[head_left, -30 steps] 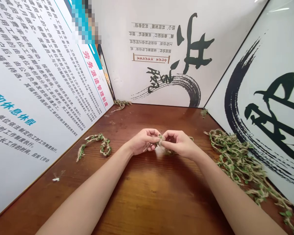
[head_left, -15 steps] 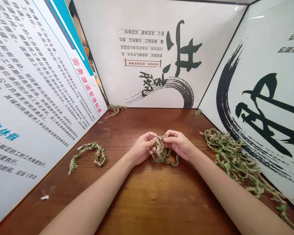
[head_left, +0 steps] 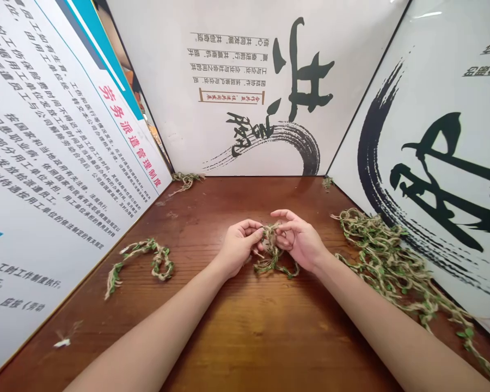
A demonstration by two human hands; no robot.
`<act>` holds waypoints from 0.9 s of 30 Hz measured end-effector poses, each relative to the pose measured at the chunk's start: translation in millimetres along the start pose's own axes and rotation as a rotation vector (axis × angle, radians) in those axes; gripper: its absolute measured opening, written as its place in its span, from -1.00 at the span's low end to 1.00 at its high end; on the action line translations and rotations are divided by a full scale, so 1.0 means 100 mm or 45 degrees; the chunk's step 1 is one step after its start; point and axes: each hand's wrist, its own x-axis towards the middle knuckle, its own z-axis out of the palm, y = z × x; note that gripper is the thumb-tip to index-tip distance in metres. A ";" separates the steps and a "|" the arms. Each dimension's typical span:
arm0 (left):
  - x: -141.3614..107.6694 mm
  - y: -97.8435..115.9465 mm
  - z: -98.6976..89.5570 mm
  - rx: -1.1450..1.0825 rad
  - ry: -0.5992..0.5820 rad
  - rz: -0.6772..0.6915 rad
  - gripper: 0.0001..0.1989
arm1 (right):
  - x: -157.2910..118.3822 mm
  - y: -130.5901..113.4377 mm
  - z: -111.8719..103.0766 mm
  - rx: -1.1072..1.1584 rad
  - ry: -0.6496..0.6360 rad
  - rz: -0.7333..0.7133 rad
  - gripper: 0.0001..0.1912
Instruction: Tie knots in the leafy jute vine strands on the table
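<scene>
A tangled piece of twine with green leaves [head_left: 271, 261] is between my hands at the middle of the table, its lower loops lying on the wood. My left hand [head_left: 243, 245] pinches the top of it between thumb and fingers. On the other side, my right hand [head_left: 298, 239] has its index finger lifted and its fingers spread apart, with the lower fingers beside the twine's upper right edge. Whether those fingertips touch the twine is hard to tell.
A large heap of leafy twine [head_left: 387, 261] lies on the right of the brown table [head_left: 245, 337]. A curled piece [head_left: 161, 264] lies left, small bits [head_left: 185, 179] at the back left corner, a white scrap [head_left: 62, 343] front left. Printed panels [head_left: 155, 81] wall three sides.
My right hand has loosened its pinch, and its index finger has risen away from the twine. My left hand keeps its hold. The camera view has shifted slightly.
</scene>
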 end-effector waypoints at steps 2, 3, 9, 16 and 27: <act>0.01 -0.01 0.01 0.013 0.028 0.014 -0.55 | -0.01 0.00 0.01 -0.060 -0.016 -0.002 -0.51; 0.01 -0.01 0.02 0.027 0.039 0.023 -0.56 | -0.01 0.01 0.02 -0.119 -0.001 -0.022 -0.52; -0.02 0.00 0.04 0.096 0.065 0.092 -0.61 | 0.01 0.08 0.14 -0.264 0.165 -0.109 -0.64; -0.02 0.01 0.04 0.044 0.027 0.061 -0.54 | 0.08 0.06 0.04 0.000 0.197 -0.017 -0.68; 0.02 0.06 0.00 -0.093 -0.009 -0.084 -0.62 | 0.07 0.01 -0.06 -0.364 0.219 -0.607 -0.74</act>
